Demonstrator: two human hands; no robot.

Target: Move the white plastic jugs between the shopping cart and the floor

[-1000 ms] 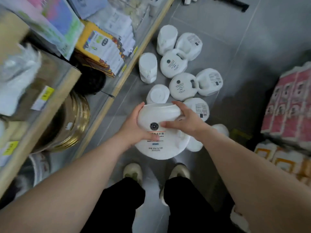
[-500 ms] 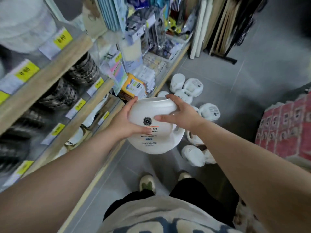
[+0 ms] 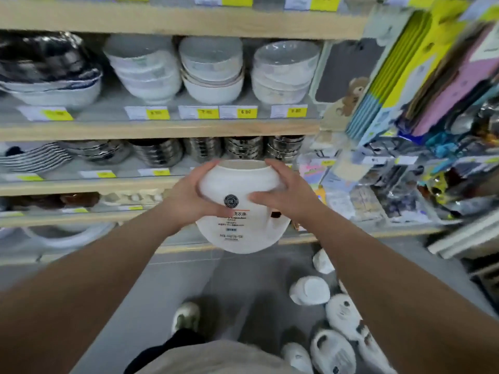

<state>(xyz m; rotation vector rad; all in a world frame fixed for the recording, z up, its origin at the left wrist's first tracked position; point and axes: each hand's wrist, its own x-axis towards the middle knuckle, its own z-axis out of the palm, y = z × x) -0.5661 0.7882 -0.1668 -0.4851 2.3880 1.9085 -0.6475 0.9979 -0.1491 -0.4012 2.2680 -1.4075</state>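
Both hands up w/ one white jug (image 3: 240, 209) held in front of the bowl shelf (image 3: 162, 129): left hand (image 3: 194, 197) & right hand (image 3: 283, 197) curled round its sides. More jugs (image 3: 340, 314) on floor (image 3: 167, 290), below-right of that shelf.

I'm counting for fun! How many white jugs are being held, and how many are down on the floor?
Held jug: 1
Floor jugs: 6 in view; more may be hidden
Total: 7 in view
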